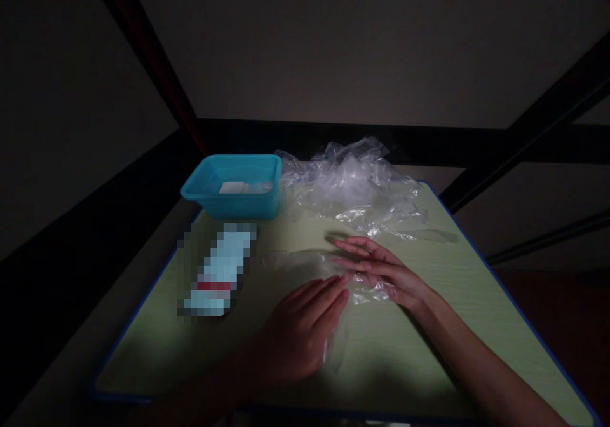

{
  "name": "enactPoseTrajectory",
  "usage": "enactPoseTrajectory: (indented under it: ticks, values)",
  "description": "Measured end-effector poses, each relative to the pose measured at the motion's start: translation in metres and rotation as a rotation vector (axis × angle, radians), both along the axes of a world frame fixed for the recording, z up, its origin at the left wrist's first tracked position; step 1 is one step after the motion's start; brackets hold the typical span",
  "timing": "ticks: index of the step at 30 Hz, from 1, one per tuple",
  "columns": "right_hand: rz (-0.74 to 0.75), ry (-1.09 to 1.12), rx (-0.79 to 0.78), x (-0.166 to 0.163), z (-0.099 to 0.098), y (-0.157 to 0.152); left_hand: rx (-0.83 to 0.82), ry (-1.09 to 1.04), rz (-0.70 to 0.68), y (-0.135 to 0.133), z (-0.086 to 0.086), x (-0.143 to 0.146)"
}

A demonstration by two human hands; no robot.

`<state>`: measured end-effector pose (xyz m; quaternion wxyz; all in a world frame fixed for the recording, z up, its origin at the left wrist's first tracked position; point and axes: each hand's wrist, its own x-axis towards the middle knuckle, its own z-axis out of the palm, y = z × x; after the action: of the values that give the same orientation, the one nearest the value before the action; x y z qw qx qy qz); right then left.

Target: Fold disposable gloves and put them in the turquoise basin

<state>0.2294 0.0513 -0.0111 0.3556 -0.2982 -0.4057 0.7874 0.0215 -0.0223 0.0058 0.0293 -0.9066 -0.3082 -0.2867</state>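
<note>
A thin clear plastic bag (305,262) lies spread and partly crumpled on the pale table, under and between my hands. My left hand (309,328) is at its near side, fingers pressed together on the film near my right fingertips; the left thumb is hidden. A loose strip of the film shows below that hand. My right hand (381,271) rests at the bag's right part, its fingers stretched out and apart, with shiny creased film under the palm.
A blue plastic basket (233,208) with white and clear items inside stands at the back left. A heap of clear plastic bags (352,185) covers the back middle. A pixelated light-blue object (222,265) lies on the left. The table (476,325) has a blue edge.
</note>
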Motion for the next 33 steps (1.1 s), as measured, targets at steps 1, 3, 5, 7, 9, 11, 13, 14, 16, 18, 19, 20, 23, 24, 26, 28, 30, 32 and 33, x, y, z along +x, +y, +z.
enactPoseTrajectory:
  ticks: [1, 3, 5, 7, 9, 11, 13, 14, 16, 18, 19, 20, 23, 24, 26, 28, 30, 32, 33]
  values:
    - [-0.007, -0.023, 0.000, 0.000, 0.002, 0.001, -0.047, -0.012, 0.018, 0.002, 0.006, -0.002]
    - [-0.025, -0.068, 0.006, -0.001, 0.005, 0.003, -0.140, -0.022, 0.055, 0.011, 0.019, -0.006]
    - [-0.052, -0.091, 0.035, -0.002, 0.009, 0.007, -0.213, -0.016, 0.089, 0.024, 0.030, -0.010]
    - [-0.083, -0.098, 0.077, -0.005, 0.015, 0.013, -0.229, -0.018, 0.113, 0.041, 0.040, -0.014]
    - [-0.121, -0.109, 0.135, -0.008, 0.023, 0.019, -0.209, -0.010, 0.131, 0.058, 0.049, -0.017]
    - [-0.168, -0.119, 0.226, -0.010, 0.037, 0.025, -0.141, -0.028, 0.146, 0.070, 0.059, -0.018]
    - [-0.225, -0.119, 0.352, -0.010, 0.055, 0.027, -0.040, -0.038, 0.126, 0.075, 0.073, -0.020]
    - [-0.247, -0.113, 0.415, -0.009, 0.064, 0.027, 0.012, -0.032, 0.105, 0.074, 0.081, -0.022]
    - [-0.279, -0.105, 0.527, -0.006, 0.081, 0.021, 0.096, -0.001, 0.052, 0.068, 0.093, -0.026]
    - [-0.290, -0.132, 0.618, 0.001, 0.091, 0.011, 0.148, 0.030, -0.026, 0.058, 0.098, -0.032]
    - [-0.286, -0.160, 0.646, 0.004, 0.093, 0.004, 0.157, 0.037, -0.061, 0.053, 0.096, -0.035]
    - [-0.273, -0.195, 0.659, 0.008, 0.092, -0.003, 0.156, 0.042, -0.098, 0.048, 0.093, -0.037]
    - [-0.177, -0.338, 0.639, 0.021, 0.076, -0.025, 0.100, 0.137, -0.151, 0.033, 0.069, -0.042]
    - [-0.147, -0.388, 0.636, 0.024, 0.068, -0.031, 0.086, 0.191, -0.167, 0.029, 0.059, -0.042]
    - [-0.086, -0.486, 0.622, 0.029, 0.050, -0.043, 0.060, 0.280, -0.190, 0.023, 0.037, -0.042]
    - [-0.036, -0.575, 0.609, 0.031, 0.035, -0.053, 0.026, 0.340, -0.200, 0.018, 0.017, -0.041]
    - [0.010, -0.627, 0.594, 0.030, 0.024, -0.061, -0.011, 0.358, -0.225, 0.016, 0.000, -0.039]
    - [0.046, -0.662, 0.588, 0.028, 0.016, -0.066, -0.039, 0.361, -0.232, 0.014, -0.012, -0.037]
    - [0.065, -0.678, 0.594, 0.028, 0.014, -0.068, -0.051, 0.364, -0.231, 0.014, -0.016, -0.036]
